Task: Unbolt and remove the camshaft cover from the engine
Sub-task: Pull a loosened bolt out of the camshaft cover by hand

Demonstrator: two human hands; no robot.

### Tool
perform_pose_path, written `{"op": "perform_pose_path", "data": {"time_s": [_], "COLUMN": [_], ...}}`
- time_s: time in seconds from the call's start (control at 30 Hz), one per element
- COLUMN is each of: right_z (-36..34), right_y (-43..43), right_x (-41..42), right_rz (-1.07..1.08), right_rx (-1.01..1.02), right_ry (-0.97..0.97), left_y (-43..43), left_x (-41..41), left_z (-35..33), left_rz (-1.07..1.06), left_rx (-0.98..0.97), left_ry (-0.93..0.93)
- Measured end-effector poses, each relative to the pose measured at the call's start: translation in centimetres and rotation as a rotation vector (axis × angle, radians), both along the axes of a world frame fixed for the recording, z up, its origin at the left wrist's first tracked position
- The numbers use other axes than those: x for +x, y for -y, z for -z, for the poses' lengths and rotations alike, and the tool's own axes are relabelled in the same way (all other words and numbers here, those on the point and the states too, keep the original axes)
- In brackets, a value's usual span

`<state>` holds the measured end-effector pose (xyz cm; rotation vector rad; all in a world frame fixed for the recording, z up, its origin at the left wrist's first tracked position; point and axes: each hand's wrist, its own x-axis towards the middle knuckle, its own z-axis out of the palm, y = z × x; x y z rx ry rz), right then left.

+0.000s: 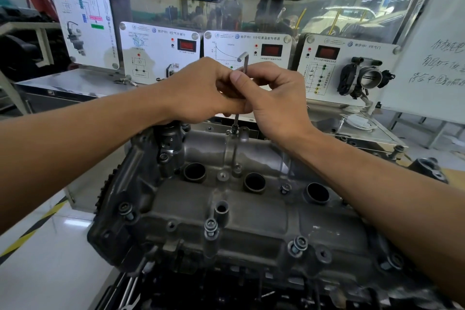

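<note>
**Two-handed grip on hex key [246, 65] at camshaft cover [251, 211] far edge**

The camshaft cover lies on the engine [226, 292], with open air above it. The left hand [201, 90] and right hand [279, 103] both curl their fingers round the upright hex key, whose tip sits in a far-edge bolt [235, 131].

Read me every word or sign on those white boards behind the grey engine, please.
"帕萨特1 8空气流量计": left white display panel, beside a VW badge.
"帕萨特1 8冷却液温度传感器": middle white display panel.
"帕萨特1 8节气门": right white display panel.
Too blurred to read: black handwriting on the white board, red digital displays, all smaller print.
</note>
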<state>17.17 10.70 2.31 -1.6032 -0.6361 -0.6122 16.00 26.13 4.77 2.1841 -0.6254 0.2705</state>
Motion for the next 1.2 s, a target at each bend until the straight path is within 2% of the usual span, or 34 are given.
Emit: {"op": "perform_pose_path", "data": {"time_s": [0.1, 0.27, 0.4, 0.6, 0.8, 1.0, 1.1, 1.2], "right_z": [-0.04, 0.0, -0.04, -0.04, 0.0, -0.05, -0.05, -0.07], "right_y": [-0.07, -0.08, 0.05, -0.08, 0.07, 0.01, 0.05, 0.02], "right_x": [0.02, -0.05, 0.09, 0.08, 0.16, 0.08, 0.04, -0.03], "right_rz": [-0.002, -0.009, 0.006, 0.001, 0.018, 0.02, 0.021, 0.02], "right_rx": [0.019, -0.001, 0.013, 0.022, 0.026, 0.016, 0.031, 0.024], "right_ry": [-0.023, 0.004, -0.021, 0.0, -0.015, -0.016, -0.028, -0.036], "left_y": [0.02, 0.33, 0.09, 0.32, -0.11, 0.43, 0.34, -0.01], "left_x": [0.04, 0.26, 0.0, 0.45, 0.2, 0.53, 0.26, 0.26], "left_z": [-0.01, -0.03, 0.04, 0.14, 0.16, 0.25, 0.19, 0.23], "left_rz": [0.02, -0.019, 0.049, -0.063, 0.024, -0.101, -0.016, 0.001], "left_rx": [0.084, 0.001, 0.108, 0.044, 0.158, 0.106, 0.193, 0.185], "left_ry": [-0.009, -0.023, -0.016, 0.068, 0.059, 0.124, 0.096, 0.099]}}
